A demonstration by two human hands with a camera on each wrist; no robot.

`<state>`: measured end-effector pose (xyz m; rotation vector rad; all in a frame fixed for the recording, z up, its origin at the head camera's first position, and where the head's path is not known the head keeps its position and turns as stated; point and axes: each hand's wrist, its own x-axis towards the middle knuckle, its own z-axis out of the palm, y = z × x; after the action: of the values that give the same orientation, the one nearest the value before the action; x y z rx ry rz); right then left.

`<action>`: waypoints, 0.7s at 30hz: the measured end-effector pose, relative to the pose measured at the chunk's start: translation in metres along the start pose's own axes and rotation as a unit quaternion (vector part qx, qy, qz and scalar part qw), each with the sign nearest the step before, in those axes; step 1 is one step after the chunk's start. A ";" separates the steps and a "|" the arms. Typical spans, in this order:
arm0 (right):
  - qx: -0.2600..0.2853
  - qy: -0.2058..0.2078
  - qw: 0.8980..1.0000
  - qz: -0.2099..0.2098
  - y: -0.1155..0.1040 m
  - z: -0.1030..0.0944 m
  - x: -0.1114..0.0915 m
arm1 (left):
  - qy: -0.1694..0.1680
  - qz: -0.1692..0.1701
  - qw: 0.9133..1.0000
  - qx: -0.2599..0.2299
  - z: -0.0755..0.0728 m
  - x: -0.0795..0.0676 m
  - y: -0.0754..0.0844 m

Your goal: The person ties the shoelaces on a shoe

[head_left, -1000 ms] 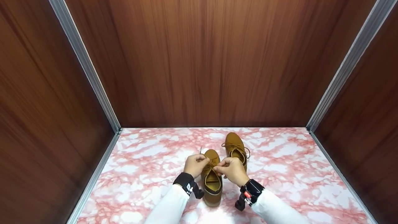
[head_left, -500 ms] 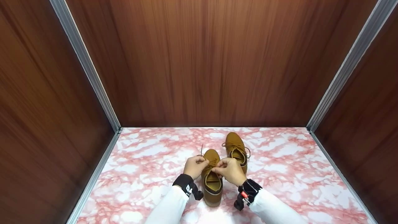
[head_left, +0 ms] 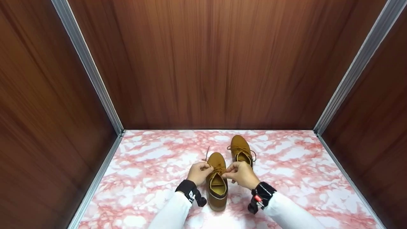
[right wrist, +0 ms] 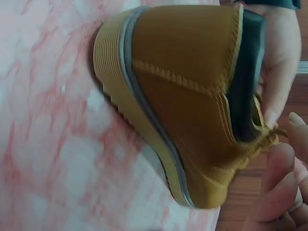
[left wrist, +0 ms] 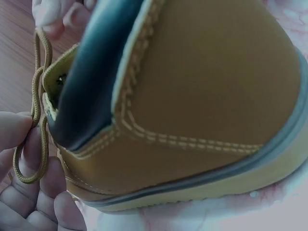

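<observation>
A tan lace-up shoe (head_left: 217, 203) stands on the floor, its heel toward me and its toe pointing away. My left hand (head_left: 199, 173) is at the left of its tongue and pinches a loop of brown shoelace (left wrist: 44, 144) between thumb and fingers. Across from it, my right hand (head_left: 243, 174) pinches the lace on the right side of the opening. In the left wrist view the lace runs between both hands' fingertips. One lace end (head_left: 207, 153) sticks up beside the toe. The knot itself is partly hidden by my fingers.
The matching tan shoe (head_left: 239, 143) stands farther back to the right, its lace tied, its heel partly behind my right hand. Pink-and-white marbled flooring (head_left: 143, 178) lies around both. Brown wood-grain panels (head_left: 203, 63) with metal corner strips (head_left: 92, 70) rise on three sides.
Over the last half second my right hand has shifted slightly right, away from the left hand. The upright lace end now leans further right. Both shoes stay put.
</observation>
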<state>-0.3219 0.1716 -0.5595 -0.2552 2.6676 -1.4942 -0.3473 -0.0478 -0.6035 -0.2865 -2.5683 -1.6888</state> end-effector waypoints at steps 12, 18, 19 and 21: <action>-0.021 0.058 0.998 -0.014 -0.012 -0.021 0.021 | -0.023 0.004 1.000 -0.007 -0.001 -0.002 -0.006; -0.059 0.073 0.996 -0.009 -0.017 -0.017 0.036 | -0.026 0.008 0.999 -0.017 -0.001 -0.003 -0.007; -0.064 0.073 0.995 -0.005 -0.017 -0.016 0.038 | -0.026 0.011 0.999 -0.018 -0.001 -0.004 -0.007; -0.074 0.069 0.995 0.000 -0.018 -0.013 0.043 | -0.027 0.007 0.999 -0.018 -0.001 -0.004 -0.007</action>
<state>-0.3636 0.1657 -0.5369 -0.1678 2.8909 -1.3627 -0.3448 -0.0515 -0.6098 -0.3570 -2.5681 -1.7488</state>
